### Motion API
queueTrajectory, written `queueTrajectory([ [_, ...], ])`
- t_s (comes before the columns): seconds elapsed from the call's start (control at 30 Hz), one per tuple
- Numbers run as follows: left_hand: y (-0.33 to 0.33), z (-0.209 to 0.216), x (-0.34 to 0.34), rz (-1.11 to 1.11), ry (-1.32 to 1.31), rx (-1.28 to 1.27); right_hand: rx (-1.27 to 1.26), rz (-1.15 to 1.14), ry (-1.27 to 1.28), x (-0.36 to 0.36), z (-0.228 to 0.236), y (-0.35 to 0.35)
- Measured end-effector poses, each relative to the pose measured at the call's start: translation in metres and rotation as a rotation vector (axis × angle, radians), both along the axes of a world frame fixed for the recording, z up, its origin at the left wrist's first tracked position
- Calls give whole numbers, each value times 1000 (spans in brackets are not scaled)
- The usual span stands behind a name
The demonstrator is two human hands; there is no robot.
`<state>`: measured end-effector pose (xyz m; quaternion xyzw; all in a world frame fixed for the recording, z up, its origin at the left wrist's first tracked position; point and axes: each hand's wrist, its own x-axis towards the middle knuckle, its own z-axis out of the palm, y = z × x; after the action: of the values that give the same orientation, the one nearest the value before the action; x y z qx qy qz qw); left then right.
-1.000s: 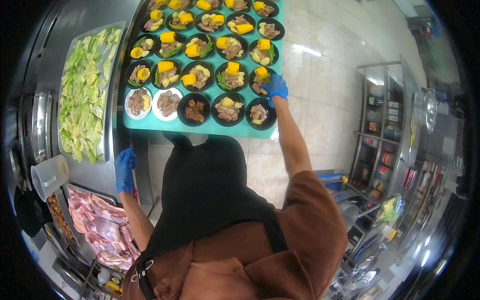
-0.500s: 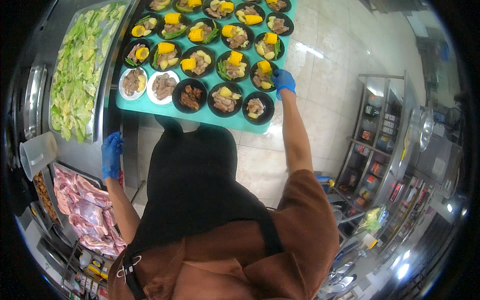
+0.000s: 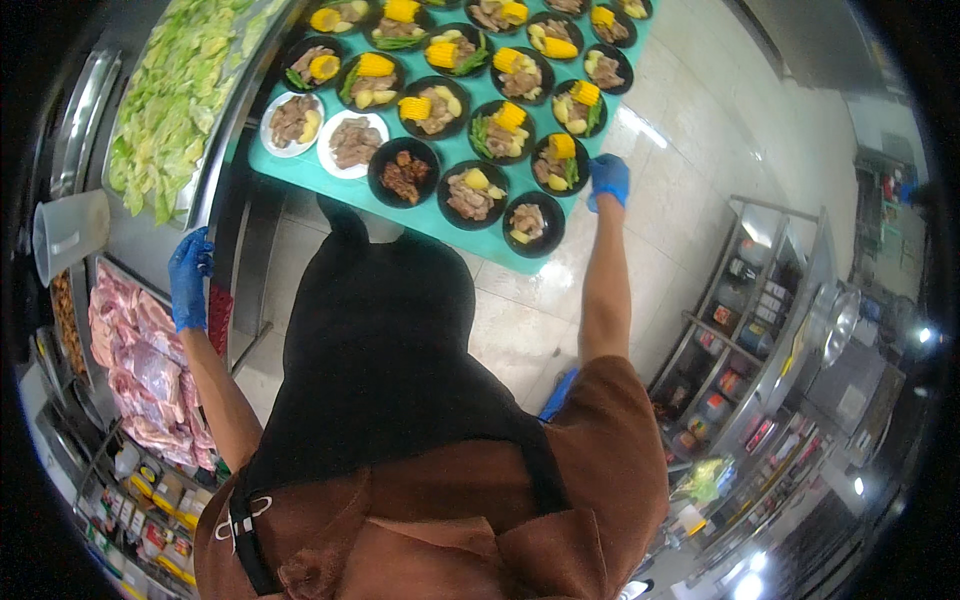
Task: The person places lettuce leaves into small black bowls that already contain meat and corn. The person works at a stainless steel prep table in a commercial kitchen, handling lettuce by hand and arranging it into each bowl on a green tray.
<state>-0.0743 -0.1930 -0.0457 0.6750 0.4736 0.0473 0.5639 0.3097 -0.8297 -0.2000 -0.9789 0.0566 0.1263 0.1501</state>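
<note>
1. The right hand [image 3: 608,179], in a blue glove, has its fingers closed on the near edge of the teal tray [image 3: 450,225].
2. The left hand [image 3: 189,277], also gloved, hangs loosely curled beside the worktop [image 3: 150,240]; whether it holds anything, I cannot tell.
3. The tray carries black bowls [image 3: 470,194] and two white bowls [image 3: 356,143] of meat, corn and greens.
4. A steel pan of cabbage [image 3: 170,100] lies left of the tray, just beyond the left hand.

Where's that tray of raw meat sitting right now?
In the head view the tray of raw meat lies at the lower left, just below the left hand in its blue glove and under the pan of chopped cabbage.
</note>
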Motion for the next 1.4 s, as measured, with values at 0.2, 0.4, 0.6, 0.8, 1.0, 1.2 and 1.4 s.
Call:
queueTrajectory([
  [0.2, 33, 32, -37, 125, -81, 151, 268, 41, -414, 32, 43, 11],
  [0.4, 70, 43, -34, 161, -138, 118, 843, -3, -502, 47, 110, 150],
  [0.6, 100, 35, -16, 287, -262, 30, 1175, 424, -175, -4, 168, 385],
  [0.8, 134, 10, 6, 238, -275, -31, 1114, 683, 260, -78, 125, 557],
  [1.0, 184, -3, 20, 182, -266, -41, 1081, 590, 326, -132, 108, 626],
  [1.2, 223, -4, 67, -11, -228, 22, 1050, 428, 330, -125, 106, 608],
  [1.4, 227, -6, 134, -272, -210, 6, 1060, 258, 94, -108, 106, 556],
])
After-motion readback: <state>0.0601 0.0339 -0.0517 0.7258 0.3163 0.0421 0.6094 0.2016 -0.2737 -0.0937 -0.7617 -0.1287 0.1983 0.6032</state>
